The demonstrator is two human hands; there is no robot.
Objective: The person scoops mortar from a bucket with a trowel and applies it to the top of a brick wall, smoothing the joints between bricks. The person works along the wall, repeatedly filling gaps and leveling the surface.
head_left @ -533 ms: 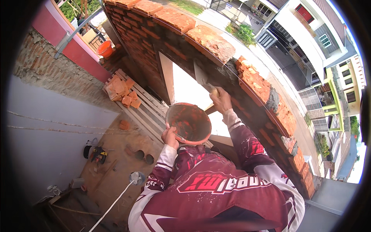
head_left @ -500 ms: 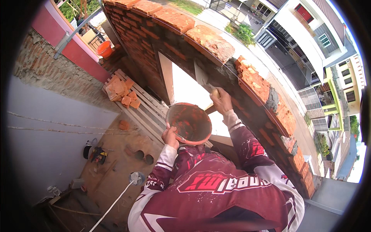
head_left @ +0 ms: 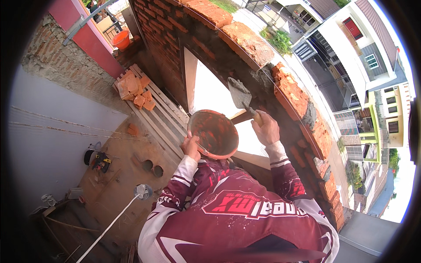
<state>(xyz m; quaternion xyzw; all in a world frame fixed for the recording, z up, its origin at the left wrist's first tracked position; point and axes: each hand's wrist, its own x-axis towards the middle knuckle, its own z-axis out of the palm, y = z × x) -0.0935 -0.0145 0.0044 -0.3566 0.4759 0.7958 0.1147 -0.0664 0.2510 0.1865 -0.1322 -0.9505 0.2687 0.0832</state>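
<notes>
My left hand (head_left: 190, 147) is closed on the rim of an orange bucket (head_left: 218, 154), tilted so its mortar-smeared inside shows. In my right hand (head_left: 265, 127) is the handle of a trowel (head_left: 239, 93), its blade carrying some grey mortar and lying close to the brick wall's inner face. The wall (head_left: 206, 52) curves along in front of me, topped by rough orange bricks (head_left: 247, 44). A gap between two top bricks has grey mortar in it, just beyond the trowel. A thin string line (head_left: 263, 69) runs along the top course.
Broken bricks (head_left: 133, 90) lie on a slatted wooden platform (head_left: 155, 118) to the left. Below is a dirt floor (head_left: 109, 184) with tools and pipe openings. A second orange bucket (head_left: 120, 40) stands at the far left. Beyond the wall are a street and houses.
My right hand has drawn the trowel back from the wall and turned it, so the mortar on its blade now shows. My left hand still holds the bucket.
</notes>
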